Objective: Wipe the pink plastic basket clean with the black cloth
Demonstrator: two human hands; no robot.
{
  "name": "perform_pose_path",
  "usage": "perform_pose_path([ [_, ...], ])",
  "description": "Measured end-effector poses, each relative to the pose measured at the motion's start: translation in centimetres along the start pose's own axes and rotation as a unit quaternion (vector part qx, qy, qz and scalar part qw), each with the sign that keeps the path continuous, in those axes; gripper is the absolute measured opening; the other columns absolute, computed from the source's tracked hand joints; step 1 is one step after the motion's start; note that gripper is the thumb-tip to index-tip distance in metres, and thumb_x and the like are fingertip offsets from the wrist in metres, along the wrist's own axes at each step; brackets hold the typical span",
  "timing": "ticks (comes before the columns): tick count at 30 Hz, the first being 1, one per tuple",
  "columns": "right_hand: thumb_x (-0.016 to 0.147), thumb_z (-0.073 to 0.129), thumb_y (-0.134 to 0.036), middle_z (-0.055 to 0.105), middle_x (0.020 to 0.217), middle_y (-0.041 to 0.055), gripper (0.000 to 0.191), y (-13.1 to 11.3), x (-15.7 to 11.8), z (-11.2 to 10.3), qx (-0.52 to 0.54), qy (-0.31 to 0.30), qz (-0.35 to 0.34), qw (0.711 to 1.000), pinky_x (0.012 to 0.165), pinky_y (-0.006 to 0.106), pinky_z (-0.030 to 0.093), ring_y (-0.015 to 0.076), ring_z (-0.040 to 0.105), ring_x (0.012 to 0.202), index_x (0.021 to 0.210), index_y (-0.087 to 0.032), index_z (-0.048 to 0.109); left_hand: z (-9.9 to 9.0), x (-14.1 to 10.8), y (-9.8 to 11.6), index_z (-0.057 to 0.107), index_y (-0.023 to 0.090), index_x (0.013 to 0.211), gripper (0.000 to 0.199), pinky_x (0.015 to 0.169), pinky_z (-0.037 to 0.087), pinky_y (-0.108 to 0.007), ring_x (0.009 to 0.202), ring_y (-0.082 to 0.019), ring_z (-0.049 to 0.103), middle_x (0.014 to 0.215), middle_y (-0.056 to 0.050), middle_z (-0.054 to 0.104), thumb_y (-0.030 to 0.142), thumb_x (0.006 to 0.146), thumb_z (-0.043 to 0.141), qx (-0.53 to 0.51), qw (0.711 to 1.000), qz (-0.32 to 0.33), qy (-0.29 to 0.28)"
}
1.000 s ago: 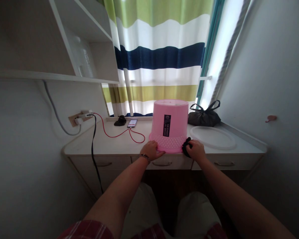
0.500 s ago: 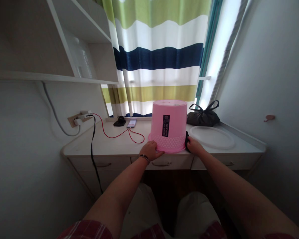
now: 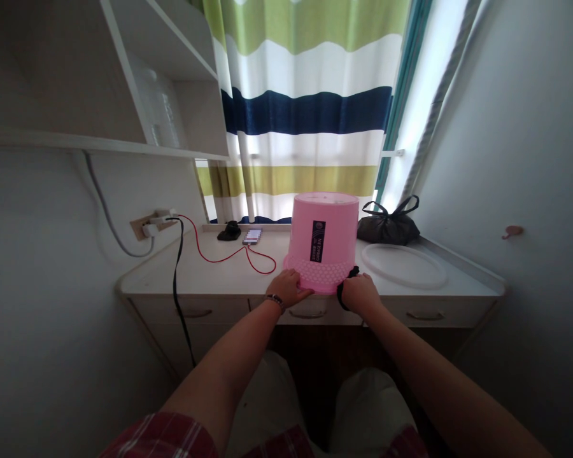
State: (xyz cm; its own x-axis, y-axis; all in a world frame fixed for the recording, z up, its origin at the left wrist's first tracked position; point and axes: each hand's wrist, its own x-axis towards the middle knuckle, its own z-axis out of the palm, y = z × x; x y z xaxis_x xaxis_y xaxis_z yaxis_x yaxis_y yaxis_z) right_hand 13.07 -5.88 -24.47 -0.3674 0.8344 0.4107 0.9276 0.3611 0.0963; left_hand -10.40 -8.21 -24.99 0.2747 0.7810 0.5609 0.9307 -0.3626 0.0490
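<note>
A pink garbage bin [image 3: 339, 235] stands upside down near the front of the white desk, its rim on the desktop and its label facing me. My left hand [image 3: 289, 289] grips the rim at the front left, thumb along the lower edge. A bracelet circles that wrist. At the front right of the rim, my right hand [image 3: 360, 292] is closed around a crumpled black cloth [image 3: 342, 298], which touches the bin; whether it is fabric or a thin bag is hard to tell.
To the right lie a pale oval ring [image 3: 403, 265] and a tied black bag [image 3: 389, 228]. On the left are a phone [image 3: 252, 236] with a red cable [image 3: 214, 259], a small black object [image 3: 229, 231] and a hanging black cord [image 3: 176, 286]. Drawers line the desk's front.
My right hand has moved left and toward me with the black cloth, from the rim's right side to its front right. My left hand and the bin have stayed nearly in place.
</note>
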Motion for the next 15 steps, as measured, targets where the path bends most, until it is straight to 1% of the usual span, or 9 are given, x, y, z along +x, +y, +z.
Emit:
perform_pose_path([
  [4,0.074,0.051,-0.021,0.063,0.073,0.0193,0.018,-3.2,-0.1,-0.8,-0.01,-0.011,0.003,1.0,0.079,0.046,0.027,0.0295,0.056,0.081,0.069,-0.014,0.067,0.1,0.0,-0.1,0.055,0.017,0.077,0.047,0.078,0.04,-0.034,0.085,-0.021,0.051,0.085,-0.008,0.054,0.063,0.074,0.05,0.001,1.0,0.005,0.008],
  [6,0.074,0.052,-0.023,0.064,0.075,0.0201,0.018,-4.5,0.2,-1.1,-0.023,-0.037,0.008,0.999,0.081,0.051,0.026,0.0312,0.056,0.084,0.072,-0.014,0.068,0.2,0.0,-0.2,0.055,0.017,0.077,0.047,0.077,0.04,-0.034,0.085,-0.021,0.05,0.084,-0.008,0.054,0.063,0.074,0.049,0.001,1.0,0.011,0.013],
  [8,0.071,0.055,-0.024,0.065,0.078,0.0203,0.017,-5.5,0.7,-1.3,-0.036,-0.069,0.014,0.997,0.08,0.055,0.027,0.0326,0.056,0.084,0.075,-0.014,0.069,0.3,0.0,-0.2,0.054,0.017,0.076,0.046,0.076,0.04,-0.034,0.084,-0.021,0.05,0.084,-0.007,0.054,0.062,0.073,0.05,0.001,1.0,0.016,0.015],
  [12,0.068,0.059,-0.025,0.065,0.086,0.0207,0.02,-7.0,1.8,-0.7,-0.054,-0.102,0.017,0.993,0.074,0.061,0.031,0.0368,0.055,0.088,0.08,-0.015,0.07,0.4,0.1,-0.2,0.055,0.017,0.077,0.045,0.077,0.04,-0.034,0.085,-0.021,0.05,0.084,-0.007,0.054,0.061,0.073,0.052,0.003,1.0,0.01,0.012],
  [15,0.07,0.057,-0.023,0.064,0.091,0.0233,0.02,-8.0,2.7,0.1,-0.054,-0.132,0.053,0.988,0.073,0.068,0.028,0.0414,0.054,0.092,0.081,-0.012,0.07,0.5,0.1,-0.1,0.055,0.017,0.077,0.046,0.076,0.04,-0.034,0.084,-0.02,0.05,0.083,-0.007,0.053,0.062,0.074,0.049,0.004,1.0,0.007,0.011],
])
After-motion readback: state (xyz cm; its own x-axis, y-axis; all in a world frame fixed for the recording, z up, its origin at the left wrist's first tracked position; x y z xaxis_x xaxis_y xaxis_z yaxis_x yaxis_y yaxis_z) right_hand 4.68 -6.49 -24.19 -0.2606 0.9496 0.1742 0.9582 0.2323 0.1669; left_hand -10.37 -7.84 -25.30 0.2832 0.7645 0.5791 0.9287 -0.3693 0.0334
